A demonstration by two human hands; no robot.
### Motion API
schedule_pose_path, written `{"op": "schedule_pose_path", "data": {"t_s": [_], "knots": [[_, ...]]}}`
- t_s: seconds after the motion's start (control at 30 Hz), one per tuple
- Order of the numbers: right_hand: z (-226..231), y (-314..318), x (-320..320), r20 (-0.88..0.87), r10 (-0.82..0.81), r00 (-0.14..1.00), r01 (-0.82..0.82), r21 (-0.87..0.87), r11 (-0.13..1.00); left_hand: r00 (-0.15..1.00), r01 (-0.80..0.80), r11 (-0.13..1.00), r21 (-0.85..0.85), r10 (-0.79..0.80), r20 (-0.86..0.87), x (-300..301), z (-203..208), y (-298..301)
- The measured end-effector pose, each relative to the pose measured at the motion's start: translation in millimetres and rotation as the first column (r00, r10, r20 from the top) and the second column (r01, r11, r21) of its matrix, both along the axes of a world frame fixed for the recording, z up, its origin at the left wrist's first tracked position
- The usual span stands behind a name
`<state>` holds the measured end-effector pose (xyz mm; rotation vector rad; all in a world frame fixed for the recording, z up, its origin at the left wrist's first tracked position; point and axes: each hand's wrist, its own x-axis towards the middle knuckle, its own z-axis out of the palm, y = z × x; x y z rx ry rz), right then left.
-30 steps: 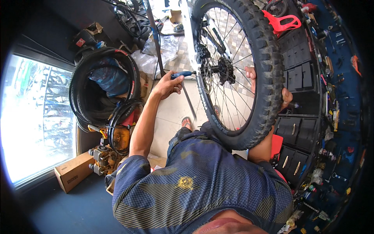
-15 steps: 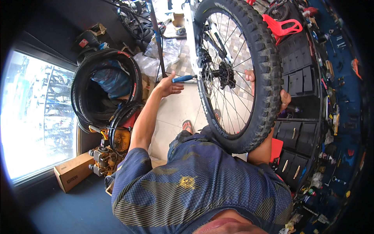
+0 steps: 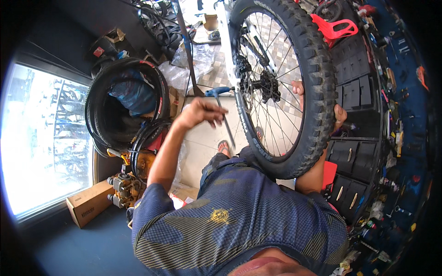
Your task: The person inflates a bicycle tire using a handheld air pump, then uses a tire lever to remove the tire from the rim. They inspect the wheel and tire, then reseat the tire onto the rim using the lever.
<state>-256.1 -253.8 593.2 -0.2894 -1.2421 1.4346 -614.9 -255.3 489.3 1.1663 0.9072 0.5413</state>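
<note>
A bicycle wheel with a knobby black tyre (image 3: 317,78) stands upright before me, mounted on a white frame tube (image 3: 225,41). My right hand (image 3: 340,114) grips the tyre from its right side, some fingertips showing past the inner rim. At the axle sits a blue-handled T-shaped hex key (image 3: 216,91), its long dark shaft slanting down toward my foot. My left hand (image 3: 200,113) is just below the blue handle, fingers loosely bent and apart. Those fingertips overlap the shaft in view; whether they touch it I cannot tell.
Several loose tyres (image 3: 92,106) are stacked at the left, beside a yellow-orange machine (image 3: 143,165) and a cardboard box (image 3: 90,202). A dark stand post (image 3: 188,46) rises left of the wheel. Black drawers (image 3: 347,154) and a red chair (image 3: 334,30) are at the right.
My left hand has moved down from beside the hex key's handle, and its fingers have bent. The hex key has turned, so its long shaft now shows slanting downward. My right hand keeps its grip.
</note>
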Motion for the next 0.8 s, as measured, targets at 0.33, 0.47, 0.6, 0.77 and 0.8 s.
{"op": "schedule_pose_path", "data": {"t_s": [0.33,0.47,0.6,0.77,0.8], "knots": [[-2.5,1.8,-3.4,-0.019,-0.036,0.999,0.034,-0.107,0.994,0.880,-0.451,0.855,-0.256,0.473,0.030,-19.4,-141.4,102.6],[-5.3,11.3,-4.4,-0.031,0.057,0.998,-0.058,-0.017,0.998,0.861,-0.369,0.890,0.267,0.436,-0.262,-30.5,-69.9,146.2],[0.1,2.3,9.8,0.016,0.019,1.000,-0.018,-0.029,0.999,0.951,-0.094,0.932,0.349,0.188,-0.245,2.5,46.0,80.9],[-12.9,10.4,5.0,-0.035,0.100,0.994,-0.101,-0.011,0.995,0.929,0.236,0.949,-0.210,-0.157,0.336,-8.2,-29.4,-12.5],[-11.8,7.6,2.9,-0.044,0.101,0.994,-0.102,-0.030,0.994,0.937,0.251,0.932,-0.262,-0.166,0.307,-8.7,-54.9,-16.9]]}}
